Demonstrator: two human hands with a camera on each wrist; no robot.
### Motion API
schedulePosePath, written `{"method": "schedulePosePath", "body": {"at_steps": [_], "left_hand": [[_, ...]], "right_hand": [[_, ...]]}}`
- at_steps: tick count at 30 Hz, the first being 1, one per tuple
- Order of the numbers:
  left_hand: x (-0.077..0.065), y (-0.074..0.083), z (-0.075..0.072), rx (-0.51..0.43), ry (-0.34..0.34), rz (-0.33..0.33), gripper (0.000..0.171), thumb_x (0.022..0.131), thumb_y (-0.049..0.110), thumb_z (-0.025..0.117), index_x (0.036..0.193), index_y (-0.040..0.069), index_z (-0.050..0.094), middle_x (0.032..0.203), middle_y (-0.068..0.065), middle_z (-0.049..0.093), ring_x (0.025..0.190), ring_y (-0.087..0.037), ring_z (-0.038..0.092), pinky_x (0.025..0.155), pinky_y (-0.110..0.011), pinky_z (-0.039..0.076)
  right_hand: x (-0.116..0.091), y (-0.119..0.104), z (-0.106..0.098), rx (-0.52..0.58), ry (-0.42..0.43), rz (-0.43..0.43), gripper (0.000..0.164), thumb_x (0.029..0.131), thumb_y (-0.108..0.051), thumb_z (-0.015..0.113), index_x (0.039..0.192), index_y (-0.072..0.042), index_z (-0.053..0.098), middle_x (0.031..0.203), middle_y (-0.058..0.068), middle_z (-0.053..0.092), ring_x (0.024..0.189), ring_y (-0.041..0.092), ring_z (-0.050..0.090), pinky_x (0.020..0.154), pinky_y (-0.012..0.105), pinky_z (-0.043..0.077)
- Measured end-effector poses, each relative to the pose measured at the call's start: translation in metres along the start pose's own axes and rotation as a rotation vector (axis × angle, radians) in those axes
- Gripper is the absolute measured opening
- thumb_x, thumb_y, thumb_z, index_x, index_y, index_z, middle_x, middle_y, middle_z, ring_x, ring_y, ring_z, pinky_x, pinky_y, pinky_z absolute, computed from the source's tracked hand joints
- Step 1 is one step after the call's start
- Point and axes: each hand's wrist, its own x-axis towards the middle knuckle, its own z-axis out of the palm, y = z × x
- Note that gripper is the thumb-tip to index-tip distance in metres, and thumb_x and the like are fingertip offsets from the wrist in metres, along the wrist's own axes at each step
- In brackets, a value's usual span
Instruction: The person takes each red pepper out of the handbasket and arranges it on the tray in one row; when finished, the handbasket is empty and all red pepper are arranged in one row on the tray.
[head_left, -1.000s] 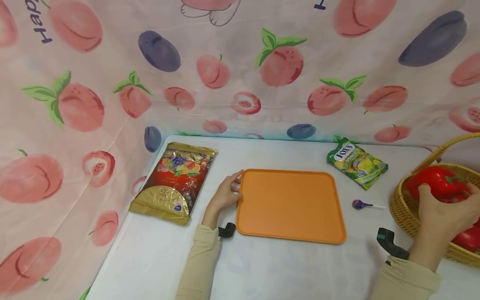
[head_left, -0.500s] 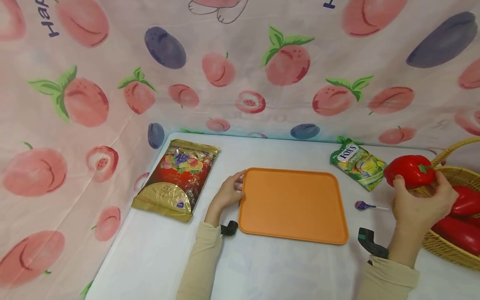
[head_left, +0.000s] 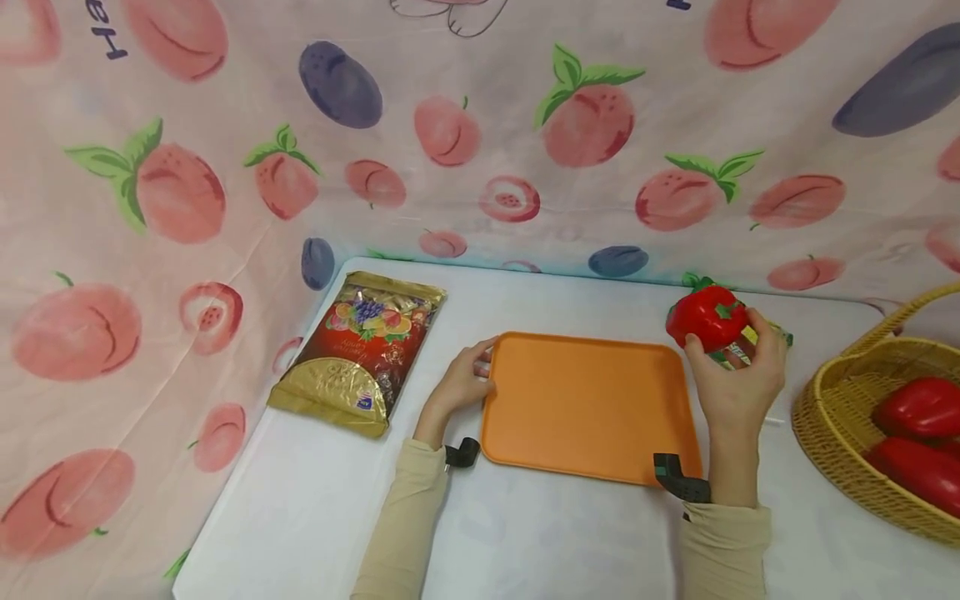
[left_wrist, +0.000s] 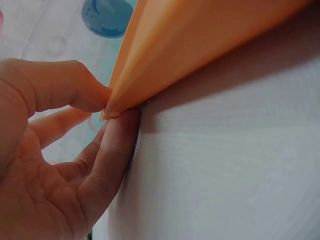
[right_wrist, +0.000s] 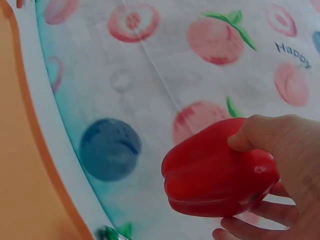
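Okay, your right hand (head_left: 738, 379) grips the pepper (head_left: 701, 322) just right of the tray (head_left: 585, 408), height unclear; left hand (head_left: 459, 385) pinches tray rim.

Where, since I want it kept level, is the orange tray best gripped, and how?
Probably pinch the orange tray by its raised rim, one hand from each short side, as it is wide and flat. The left hand grips the left rim; the right hand holds a red pepper.
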Motion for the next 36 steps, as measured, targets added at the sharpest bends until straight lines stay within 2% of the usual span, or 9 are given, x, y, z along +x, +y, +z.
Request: {"method": "schedulePosePath", "body": {"at_steps": [2, 8, 10, 15, 19, 23, 29, 36], "left_hand": [[0.0, -0.001, -0.001, -0.004, 0.0, 0.008, 0.079, 0.075, -0.01, 0.067, 0.148, 0.011, 0.044, 0.121, -0.017, 0.055, 0.095, -0.023, 0.061, 0.077, -0.03, 0.053], [0.002, -0.002, -0.001, -0.01, 0.0, 0.016, 0.077, 0.076, -0.01, 0.067, 0.148, 0.009, 0.045, 0.119, -0.018, 0.054, 0.093, -0.023, 0.061, 0.075, -0.029, 0.053], [0.001, -0.001, -0.001, -0.011, -0.001, 0.009, 0.078, 0.076, -0.01, 0.067, 0.148, 0.01, 0.045, 0.12, -0.018, 0.054, 0.093, -0.024, 0.061, 0.075, -0.029, 0.053], [0.0, -0.001, 0.0, -0.012, -0.003, 0.001, 0.078, 0.076, -0.01, 0.067, 0.148, 0.01, 0.045, 0.12, -0.017, 0.054, 0.094, -0.023, 0.061, 0.075, -0.029, 0.053], [0.0, -0.002, 0.0, -0.006, -0.003, 0.001, 0.078, 0.076, -0.01, 0.067, 0.148, 0.011, 0.045, 0.119, -0.017, 0.053, 0.094, -0.023, 0.061, 0.075, -0.028, 0.053], [0.0, -0.001, 0.0, 0.0, 0.0, 0.009, 0.078, 0.076, -0.01, 0.068, 0.148, 0.01, 0.045, 0.118, -0.017, 0.054, 0.093, -0.023, 0.061, 0.075, -0.028, 0.054], [-0.001, -0.001, 0.0, 0.005, -0.003, 0.008, 0.077, 0.076, -0.01, 0.067, 0.148, 0.009, 0.044, 0.118, -0.017, 0.053, 0.093, -0.023, 0.061, 0.075, -0.028, 0.053], [-0.001, 0.001, -0.001, 0.015, -0.006, -0.006, 0.077, 0.077, -0.009, 0.067, 0.148, 0.012, 0.045, 0.121, -0.017, 0.054, 0.095, -0.023, 0.061, 0.076, -0.029, 0.053]], "right_hand": [[-0.003, -0.002, 0.006, 0.001, -0.034, -0.017, 0.07, 0.079, -0.022, 0.081, 0.142, -0.019, 0.051, 0.137, 0.0, 0.053, 0.116, 0.025, 0.058, 0.092, 0.026, 0.052], [-0.014, -0.004, 0.024, 0.004, -0.121, -0.059, 0.069, 0.082, -0.024, 0.079, 0.143, -0.015, 0.048, 0.139, 0.004, 0.053, 0.116, 0.027, 0.058, 0.091, 0.024, 0.051], [-0.017, -0.004, 0.03, 0.017, -0.151, -0.064, 0.069, 0.083, -0.024, 0.079, 0.144, -0.015, 0.048, 0.139, 0.004, 0.053, 0.118, 0.028, 0.058, 0.092, 0.028, 0.052], [-0.025, -0.004, 0.044, 0.023, -0.225, -0.083, 0.07, 0.083, -0.021, 0.079, 0.145, -0.011, 0.046, 0.141, 0.008, 0.051, 0.122, 0.029, 0.056, 0.095, 0.046, 0.051], [-0.032, -0.006, 0.055, 0.025, -0.276, -0.099, 0.072, 0.083, -0.019, 0.079, 0.145, -0.009, 0.044, 0.142, 0.011, 0.05, 0.123, 0.031, 0.055, 0.095, 0.052, 0.05], [-0.041, -0.008, 0.068, 0.04, -0.324, -0.125, 0.073, 0.082, -0.017, 0.08, 0.145, -0.009, 0.044, 0.142, 0.012, 0.05, 0.119, 0.031, 0.057, 0.092, 0.053, 0.052], [-0.058, -0.006, 0.088, 0.089, -0.381, -0.228, 0.074, 0.079, -0.012, 0.082, 0.143, -0.005, 0.046, 0.14, 0.012, 0.053, 0.107, 0.03, 0.061, 0.085, 0.05, 0.055], [-0.072, -0.003, 0.108, 0.113, -0.425, -0.314, 0.075, 0.076, -0.009, 0.083, 0.141, 0.0, 0.047, 0.137, 0.015, 0.055, 0.102, 0.031, 0.062, 0.08, 0.048, 0.057]]}}
